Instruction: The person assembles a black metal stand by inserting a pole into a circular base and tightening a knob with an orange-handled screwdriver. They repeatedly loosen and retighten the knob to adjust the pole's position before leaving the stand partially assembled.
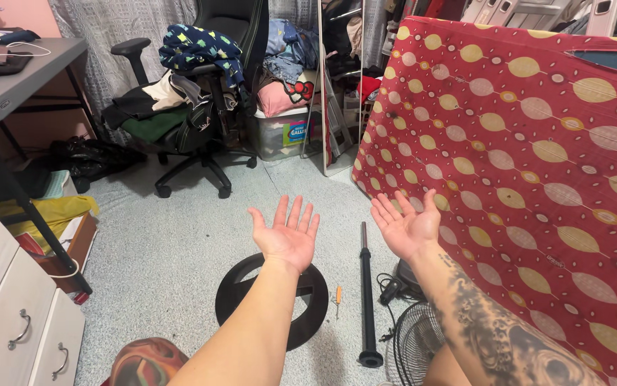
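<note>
I see both hands held palm-up with fingers spread, gripping nothing. The left hand (287,236) hovers over the round black base (273,300) on the floor. The right hand (407,227) hovers just right of the black pole (366,293), whose long axis runs away from me, flanged end nearest me. The pole lies between the hands, closer to the right. A small screwdriver (338,294) lies between base and pole; a fan grille (416,343) sits right of it.

Below you the speckled grey floor (180,236) carried a round black fan base (240,286), a small orange-handled screwdriver (338,297) just beside it, a black pole (366,293) lying lengthwise, a wire fan grille (412,339), a black office chair (194,136) and a clear storage bin (283,132).
</note>
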